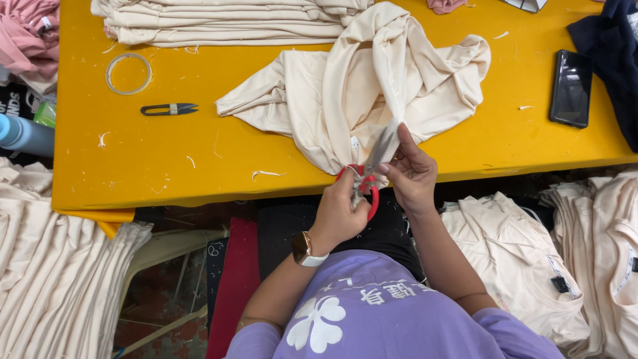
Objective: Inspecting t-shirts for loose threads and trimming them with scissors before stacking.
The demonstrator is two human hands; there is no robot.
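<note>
1. The left hand (340, 209) grips the red-handled scissors (369, 171), fingers curled through the loops at the near edge of the yellow table (133, 166).
2. The scissor blades point up and away from that hand, toward the bunched cream garment (359, 86) lying on the table just beyond both hands.
3. The right hand (412, 171) sits just beside the scissors on their right, its fingers pinched on a bit of the cream cloth near the blades; the exact thing pinched is too small to tell.
4. The garment's lower corner hangs down to the table edge and meets the hands there.
5. To the left on the table lie small black thread snips (169, 109) and a ring of tape (128, 74), well apart from the hands.
6. A dark phone (571, 88) lies to the right, and a stack of folded cream garments (219, 20) rests along the far edge.
</note>
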